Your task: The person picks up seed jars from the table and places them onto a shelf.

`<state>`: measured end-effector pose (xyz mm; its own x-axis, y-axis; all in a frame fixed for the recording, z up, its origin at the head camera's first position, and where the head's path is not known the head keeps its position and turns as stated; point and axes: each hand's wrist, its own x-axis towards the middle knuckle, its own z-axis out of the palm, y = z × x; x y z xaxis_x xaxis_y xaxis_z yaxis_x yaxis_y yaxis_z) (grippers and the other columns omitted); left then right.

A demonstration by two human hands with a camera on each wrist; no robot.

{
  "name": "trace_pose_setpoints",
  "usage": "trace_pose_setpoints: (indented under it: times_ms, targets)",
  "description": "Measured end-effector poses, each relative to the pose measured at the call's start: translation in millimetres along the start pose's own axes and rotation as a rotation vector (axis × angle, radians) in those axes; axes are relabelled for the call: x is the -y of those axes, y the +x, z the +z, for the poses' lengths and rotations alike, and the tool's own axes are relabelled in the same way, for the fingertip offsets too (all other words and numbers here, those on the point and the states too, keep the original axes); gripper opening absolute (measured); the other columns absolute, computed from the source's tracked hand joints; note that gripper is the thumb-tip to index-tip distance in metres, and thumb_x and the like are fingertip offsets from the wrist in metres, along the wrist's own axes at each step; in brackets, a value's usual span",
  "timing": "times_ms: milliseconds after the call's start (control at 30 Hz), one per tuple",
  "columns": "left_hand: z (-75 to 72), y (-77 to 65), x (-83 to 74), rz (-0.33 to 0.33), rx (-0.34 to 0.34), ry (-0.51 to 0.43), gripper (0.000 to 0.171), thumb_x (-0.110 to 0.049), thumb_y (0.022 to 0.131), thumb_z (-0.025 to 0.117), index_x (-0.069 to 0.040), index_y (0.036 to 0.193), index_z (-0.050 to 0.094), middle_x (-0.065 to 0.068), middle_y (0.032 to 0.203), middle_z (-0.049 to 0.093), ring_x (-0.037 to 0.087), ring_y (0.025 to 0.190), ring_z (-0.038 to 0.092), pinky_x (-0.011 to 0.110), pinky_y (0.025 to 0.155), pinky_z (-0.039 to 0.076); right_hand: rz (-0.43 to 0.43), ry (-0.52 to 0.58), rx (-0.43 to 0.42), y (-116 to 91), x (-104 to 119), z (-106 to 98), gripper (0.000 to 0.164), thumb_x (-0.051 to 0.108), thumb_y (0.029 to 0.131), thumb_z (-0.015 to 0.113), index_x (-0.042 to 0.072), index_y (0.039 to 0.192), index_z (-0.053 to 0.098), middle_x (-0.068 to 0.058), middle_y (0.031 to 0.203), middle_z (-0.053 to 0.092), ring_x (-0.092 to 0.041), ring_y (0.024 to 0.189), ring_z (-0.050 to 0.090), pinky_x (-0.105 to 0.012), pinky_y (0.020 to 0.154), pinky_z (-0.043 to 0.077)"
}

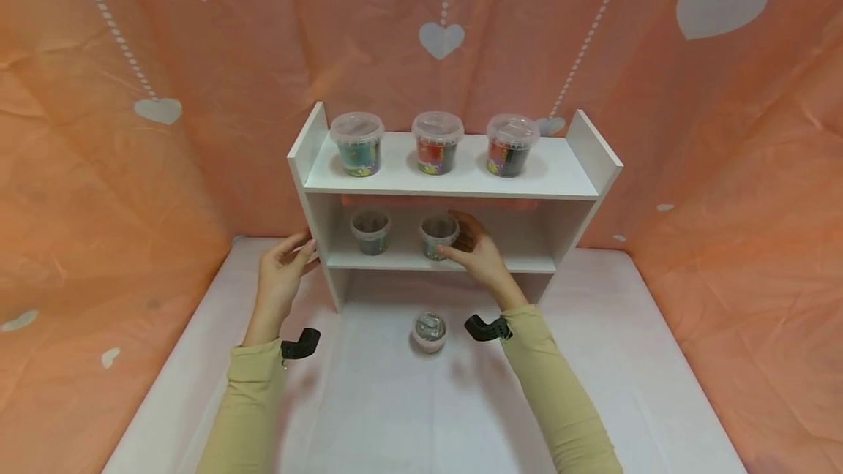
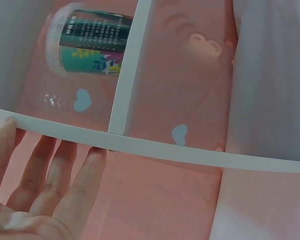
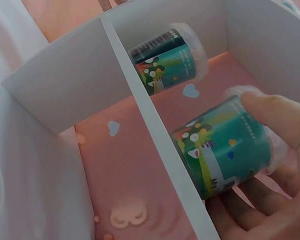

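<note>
My right hand (image 1: 479,251) grips a small plastic tub (image 1: 436,238) with a teal printed label, thumb on the near side and fingers round the far side. The tub stands on the middle board of a white shelf unit (image 1: 454,185). To its left on the same board is a matching tub (image 1: 371,234), whose label shows in the right wrist view. At the unit's left side panel, my left hand (image 1: 279,273) touches the front edge, its fingers (image 2: 55,175) fairly straight against the outside and holding no tub.
Three lidded tubs, one teal (image 1: 358,156), one red (image 1: 435,156) and one dark red and black (image 1: 507,158), line the top board. A tub with a shiny top (image 1: 429,331) sits on the white tablecloth (image 1: 369,401) before the unit. Orange cloth (image 1: 369,35) hangs behind.
</note>
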<state>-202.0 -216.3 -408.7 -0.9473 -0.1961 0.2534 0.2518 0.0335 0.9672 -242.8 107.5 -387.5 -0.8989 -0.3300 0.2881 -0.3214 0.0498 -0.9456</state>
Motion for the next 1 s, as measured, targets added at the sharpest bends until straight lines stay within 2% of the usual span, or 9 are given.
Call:
trace_pose_setpoints:
  times_ms: [267,400,567,800,1000]
  targets:
    - [1.4,-0.2,2.5,-0.006,0.004,-0.001,0.039,-0.008,0.094,0.061,0.008,0.129,0.055,0.013,0.121,0.060,0.013,0.098,0.064,0.037,0.085,0.053,0.032,0.015,-0.058,7,-2,6,0.069,-0.004,0.086,0.068,-0.002,0.145,0.034,-0.028,0.135,0.043,-0.041,0.121,0.047,-0.048,0.100,0.043]
    - [1.9,1.9,1.6,0.002,0.008,0.007,0.038,-0.008,0.094,0.061,0.007,0.129,0.055,0.017,0.123,0.058,0.013,0.098,0.064,0.040,0.086,0.052,0.043,0.013,-0.068,9,-3,6,0.070,-0.002,0.086,0.068,0.001,0.146,0.033,-0.026,0.136,0.042,-0.040,0.122,0.047,-0.047,0.098,0.044]
    - [1.1,2.7,0.8,0.008,0.015,0.026,0.039,-0.008,0.094,0.061,0.007,0.129,0.055,0.016,0.123,0.058,0.012,0.098,0.063,0.040,0.086,0.052,-0.020,0.037,-0.073,6,-4,5,0.071,-0.007,0.085,0.067,-0.003,0.146,0.031,-0.028,0.139,0.040,-0.041,0.125,0.042,-0.049,0.104,0.038]
    - [-1.5,0.6,0.6,0.007,0.021,0.028,0.040,-0.009,0.094,0.062,0.008,0.130,0.054,0.009,0.118,0.060,0.007,0.095,0.063,0.033,0.083,0.054,-0.075,0.115,-0.094,-15,-7,-1,0.069,-0.014,0.085,0.063,-0.008,0.145,0.028,-0.033,0.139,0.037,-0.046,0.130,0.035,-0.053,0.110,0.029]
    - [-2.3,-1.3,1.0,0.006,0.024,0.049,0.039,-0.010,0.095,0.061,0.007,0.130,0.055,0.020,0.124,0.056,0.008,0.097,0.063,0.035,0.084,0.054,-0.157,0.164,-0.091,-31,-28,-11,0.064,-0.010,0.086,0.064,-0.004,0.143,0.035,-0.028,0.136,0.044,-0.042,0.126,0.041,-0.047,0.107,0.035]
